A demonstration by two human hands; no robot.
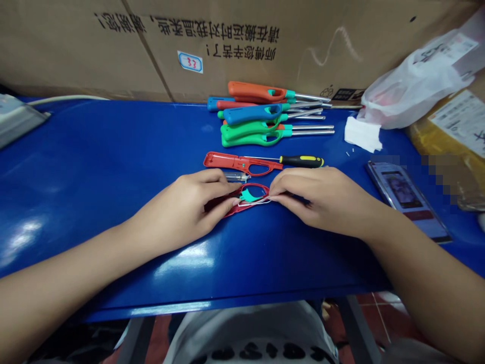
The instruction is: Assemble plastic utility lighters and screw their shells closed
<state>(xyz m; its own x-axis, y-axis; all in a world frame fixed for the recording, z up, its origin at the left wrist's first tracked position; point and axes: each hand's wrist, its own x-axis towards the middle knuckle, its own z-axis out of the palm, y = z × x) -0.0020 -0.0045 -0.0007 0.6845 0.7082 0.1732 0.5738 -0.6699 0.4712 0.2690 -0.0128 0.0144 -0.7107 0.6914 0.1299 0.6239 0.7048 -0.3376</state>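
Observation:
Between my hands lies a red half-shell of a lighter, holding a teal trigger and a thin white wire. My left hand pinches the shell and wire near the trigger's left side, and its fingers cover much of the shell. At the shell's right end, the fingertips of my right hand are pinched on the white wire. Just beyond, a clear tube-like part shows partly behind my left fingers. Past it rest another red half-shell and a screwdriver with a black and yellow handle.
Several gas lighters in orange, blue and green are piled at the back against a cardboard box. To the right are a phone, a white paper piece, a plastic bag and a yellow-wrapped parcel.

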